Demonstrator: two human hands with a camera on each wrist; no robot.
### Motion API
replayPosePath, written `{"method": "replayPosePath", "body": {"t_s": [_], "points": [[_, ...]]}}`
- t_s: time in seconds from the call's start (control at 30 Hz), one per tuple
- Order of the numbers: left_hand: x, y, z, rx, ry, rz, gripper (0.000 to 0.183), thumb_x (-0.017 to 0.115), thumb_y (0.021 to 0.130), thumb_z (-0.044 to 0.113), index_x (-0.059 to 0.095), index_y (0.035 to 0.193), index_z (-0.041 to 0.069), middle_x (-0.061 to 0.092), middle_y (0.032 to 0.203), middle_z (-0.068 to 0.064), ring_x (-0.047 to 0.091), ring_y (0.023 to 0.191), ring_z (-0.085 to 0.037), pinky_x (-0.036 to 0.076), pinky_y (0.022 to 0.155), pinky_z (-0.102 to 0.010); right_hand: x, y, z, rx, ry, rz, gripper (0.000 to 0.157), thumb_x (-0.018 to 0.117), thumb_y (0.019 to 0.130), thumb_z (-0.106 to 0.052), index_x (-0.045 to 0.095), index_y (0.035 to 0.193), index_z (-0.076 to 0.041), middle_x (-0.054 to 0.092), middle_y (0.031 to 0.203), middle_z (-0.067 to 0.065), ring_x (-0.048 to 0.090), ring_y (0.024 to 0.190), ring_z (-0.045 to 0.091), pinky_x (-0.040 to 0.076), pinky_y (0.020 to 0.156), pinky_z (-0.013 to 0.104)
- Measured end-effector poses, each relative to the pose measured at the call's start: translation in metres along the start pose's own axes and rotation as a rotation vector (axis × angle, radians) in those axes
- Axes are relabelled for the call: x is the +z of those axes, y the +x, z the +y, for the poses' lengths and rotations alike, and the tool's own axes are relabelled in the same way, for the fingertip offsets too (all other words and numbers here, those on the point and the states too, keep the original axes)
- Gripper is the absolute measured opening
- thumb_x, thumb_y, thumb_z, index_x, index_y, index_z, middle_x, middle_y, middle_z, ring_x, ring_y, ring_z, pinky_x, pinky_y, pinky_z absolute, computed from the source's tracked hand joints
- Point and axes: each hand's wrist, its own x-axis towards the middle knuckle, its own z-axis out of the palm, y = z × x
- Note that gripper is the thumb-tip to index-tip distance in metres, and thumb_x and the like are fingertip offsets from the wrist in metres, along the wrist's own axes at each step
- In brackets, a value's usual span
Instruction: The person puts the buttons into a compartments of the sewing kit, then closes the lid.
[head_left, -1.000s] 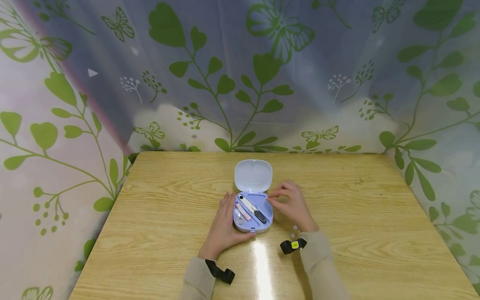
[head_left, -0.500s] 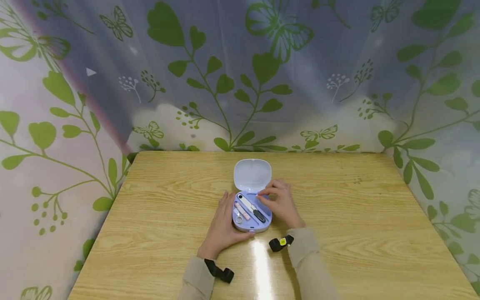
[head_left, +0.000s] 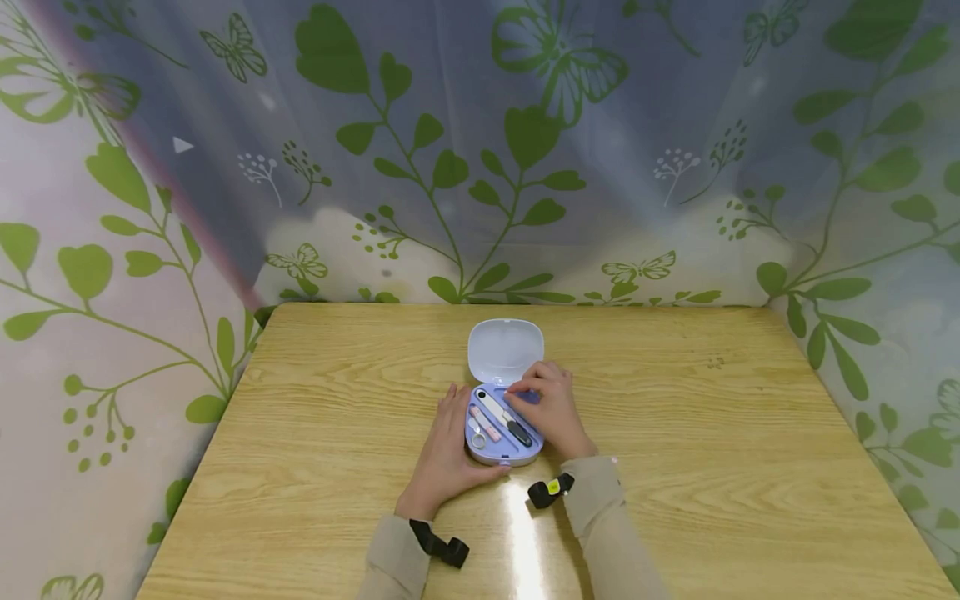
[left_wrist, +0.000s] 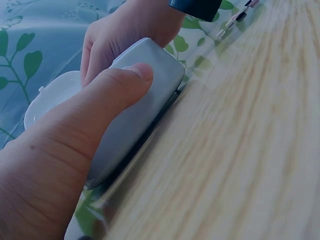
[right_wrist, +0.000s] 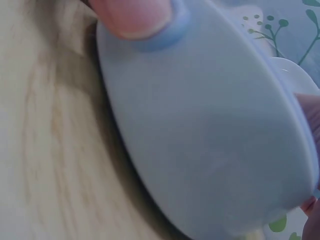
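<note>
A pale case (head_left: 525, 457) with a lavender tray inside stands on the table, its rounded lid (head_left: 506, 350) raised at the back. My left hand (head_left: 446, 458) holds the case from its left side, the thumb (left_wrist: 120, 85) across the front wall. Over the tray's right part, my right hand (head_left: 551, 408) pinches a tiny white piece, mostly hidden by the fingertips. A slim white tool with a black end (head_left: 517, 432) lies diagonally in the tray. Left of it are a pink-and-white stick (head_left: 486, 422) and a small ring-shaped piece (head_left: 478, 440).
The wooden table (head_left: 300, 467) runs back to a leaf-and-butterfly curtain (head_left: 450, 167), which also hangs at both sides. A tiny pinkish-white thing (head_left: 615, 460) shows beside the right sleeve. Several small dark and light pieces (left_wrist: 240, 17) lie farther along the table.
My right hand has moved left from the case's right edge to over the tray, fingertips still pinched. My left hand and the case have stayed in place.
</note>
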Motion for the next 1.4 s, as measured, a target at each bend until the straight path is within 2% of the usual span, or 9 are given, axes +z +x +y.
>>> {"method": "replayPosePath", "body": {"t_s": [0.13, 0.57, 1.13, 1.4], "points": [[-0.0010, 0.0004, 0.0008, 0.001, -0.002, -0.004, 0.131, 0.087, 0.063, 0.060, 0.019, 0.156, -0.001, 0.033, 0.157, -0.015, 0.012, 0.151, -0.033, 0.014, 0.122, -0.051, 0.0039, 0.0002, -0.0008, -0.012, -0.022, 0.005, 0.011, 0.088, 0.072, -0.008, 0.077, 0.076, -0.008, 0.056, 0.078, -0.002, 0.050, 0.082, 0.019, 0.029, 0.079, 0.041], [-0.0013, -0.0006, 0.0009, -0.015, 0.014, -0.012, 0.129, 0.086, 0.064, 0.060, 0.020, 0.155, -0.002, 0.033, 0.157, -0.015, 0.011, 0.151, -0.030, 0.012, 0.123, -0.047, 0.0052, 0.0013, -0.0070, 0.021, -0.098, -0.040, 0.007, 0.085, 0.077, -0.009, 0.078, 0.078, -0.008, 0.056, 0.079, -0.002, 0.050, 0.083, 0.020, 0.031, 0.079, 0.045], [-0.0010, -0.0008, 0.0006, -0.025, 0.018, -0.018, 0.129, 0.085, 0.064, 0.061, 0.020, 0.156, -0.001, 0.032, 0.158, -0.014, 0.009, 0.151, -0.029, 0.012, 0.123, -0.048, 0.0065, -0.0004, -0.0073, 0.041, -0.072, -0.022, 0.006, 0.084, 0.078, -0.009, 0.079, 0.082, -0.008, 0.057, 0.080, -0.001, 0.051, 0.084, 0.021, 0.033, 0.080, 0.045], [-0.0011, -0.0005, 0.0014, -0.020, 0.009, -0.013, 0.129, 0.086, 0.064, 0.060, 0.020, 0.156, -0.001, 0.032, 0.158, -0.013, 0.010, 0.151, -0.030, 0.012, 0.123, -0.049, 0.0011, 0.0006, -0.0080, 0.080, -0.040, -0.023, 0.009, 0.086, 0.077, -0.011, 0.080, 0.084, -0.010, 0.057, 0.081, -0.002, 0.052, 0.084, 0.020, 0.030, 0.080, 0.043]]}}
